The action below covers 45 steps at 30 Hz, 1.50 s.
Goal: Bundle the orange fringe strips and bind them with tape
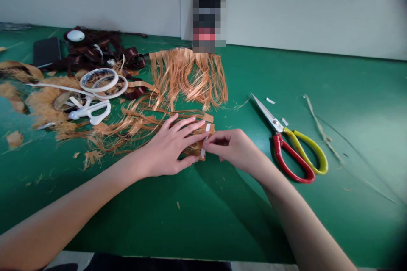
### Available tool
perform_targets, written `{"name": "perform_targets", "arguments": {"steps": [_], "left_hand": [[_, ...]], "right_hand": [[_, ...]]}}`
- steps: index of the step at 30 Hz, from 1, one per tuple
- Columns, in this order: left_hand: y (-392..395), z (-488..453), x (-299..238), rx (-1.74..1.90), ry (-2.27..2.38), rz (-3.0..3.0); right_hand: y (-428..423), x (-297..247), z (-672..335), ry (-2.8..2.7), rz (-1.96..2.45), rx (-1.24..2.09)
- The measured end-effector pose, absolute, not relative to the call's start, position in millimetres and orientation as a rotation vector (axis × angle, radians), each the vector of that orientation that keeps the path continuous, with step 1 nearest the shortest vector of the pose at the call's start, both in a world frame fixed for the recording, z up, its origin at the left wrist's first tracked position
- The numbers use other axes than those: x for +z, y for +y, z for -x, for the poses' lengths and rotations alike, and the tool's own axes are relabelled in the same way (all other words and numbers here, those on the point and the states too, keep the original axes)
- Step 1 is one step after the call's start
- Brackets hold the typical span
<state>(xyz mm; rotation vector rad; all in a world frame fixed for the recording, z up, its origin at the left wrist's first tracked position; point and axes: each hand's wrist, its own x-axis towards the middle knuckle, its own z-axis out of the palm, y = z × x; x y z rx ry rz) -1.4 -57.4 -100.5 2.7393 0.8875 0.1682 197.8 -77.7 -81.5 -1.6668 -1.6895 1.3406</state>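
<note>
My left hand [168, 146] lies flat with its fingers spread, pressing on frayed tan ribbon pieces [136, 125] on the green table. A strip of white tape [207, 128] runs across the unfrayed right ends of these pieces, just past my left fingertips. My right hand [237, 148] is closed, thumb and forefinger pinched together at the middle of that strip. Those fingers cover part of the tape. Beyond my hands lies a row of fringed tan ribbon [190, 72], its strands hanging toward me.
Scissors [286, 139] with red and yellow handles lie at right, near small white scraps [270, 100] and a frayed thread [321, 129]. At left are tape rolls [99, 80], a white plastic tool [90, 110], dark ribbon [104, 51] and a black box [46, 51].
</note>
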Motion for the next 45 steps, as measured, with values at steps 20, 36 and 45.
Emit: {"name": "perform_targets", "arguments": {"steps": [20,36,45], "left_hand": [[-63.6,-0.6,-86.2,0.938,0.469,-3.117],[-70.6,13.4,-68.9,1.109,0.531,-3.117],[-74.9,2.3,-69.5,1.229,0.863,-2.755]], "right_hand": [[-71.7,-78.1,-196.8,-1.001,1.732,1.236],[-77.1,-61.9,-198.2,-0.818,1.360,1.737],[-80.5,-67.7,-190.8,-0.846,1.244,1.803]]}}
